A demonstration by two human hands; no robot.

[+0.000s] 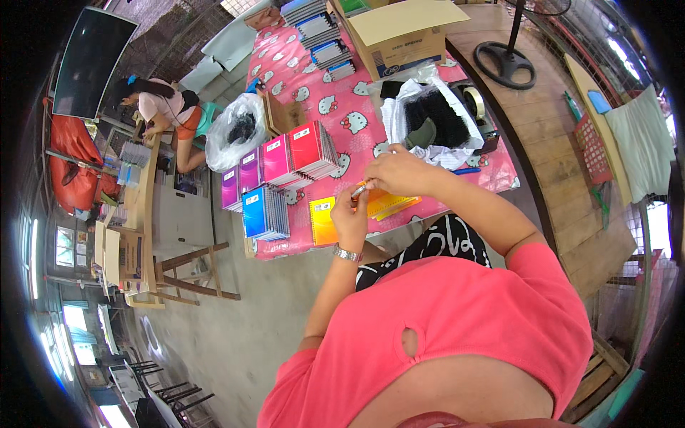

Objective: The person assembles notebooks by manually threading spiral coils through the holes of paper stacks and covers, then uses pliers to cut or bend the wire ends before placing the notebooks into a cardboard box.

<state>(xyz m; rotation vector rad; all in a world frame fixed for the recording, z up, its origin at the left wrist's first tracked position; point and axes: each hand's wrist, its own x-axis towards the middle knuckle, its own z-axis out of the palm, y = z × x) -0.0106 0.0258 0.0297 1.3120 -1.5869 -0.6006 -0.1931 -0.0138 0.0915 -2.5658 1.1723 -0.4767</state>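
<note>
At the near edge of the table, my left hand [349, 215] and my right hand [394, 171] meet with fingers closed. Between their fingertips is a small whitish object [359, 190], too small to name. Beneath them lie a yellow spiral notebook [322, 221] and several orange-yellow spiral notebooks [391, 207], partly covered by my hands. To the left stand a stack of blue notebooks [262, 214] and stacks of red notebooks [307, 146], pink notebooks [275, 158] and purple notebooks [249, 171]. Beyond my right hand, a paper-lined box [467, 146] holds black material.
The table has a pink patterned cover [353, 123]. On it are a tape roll [474, 102], a blue pen [467, 171], a clear plastic bag [235, 132], a cardboard box [407, 50] and more notebooks [321, 36]. Another person [160, 103] works at a wooden bench [146, 192] on the left.
</note>
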